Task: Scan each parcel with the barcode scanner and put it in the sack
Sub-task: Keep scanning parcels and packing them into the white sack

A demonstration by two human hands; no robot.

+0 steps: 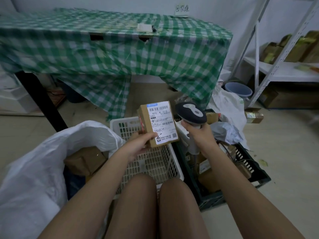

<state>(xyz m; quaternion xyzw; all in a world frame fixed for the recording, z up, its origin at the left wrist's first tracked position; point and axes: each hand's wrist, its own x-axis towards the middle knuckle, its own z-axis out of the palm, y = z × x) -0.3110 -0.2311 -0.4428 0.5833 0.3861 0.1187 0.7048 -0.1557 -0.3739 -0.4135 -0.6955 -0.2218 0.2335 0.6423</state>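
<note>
Left hand pinches parcel at its lower edge, label up; right hand grips barcode scanner just beside it (sack at left).

Matt brown cardboard parcel with smooth white paper label; perforated white plastic basket; thin, crinkled white plastic sack at eight o'clock.

- Small brown cardboard parcel, white shipping label facing up, held tilted above the white basket.
- Dark barcode scanner with grey top, just right of the parcel.
- White sack, mouth open, at left with boxes inside.
</note>
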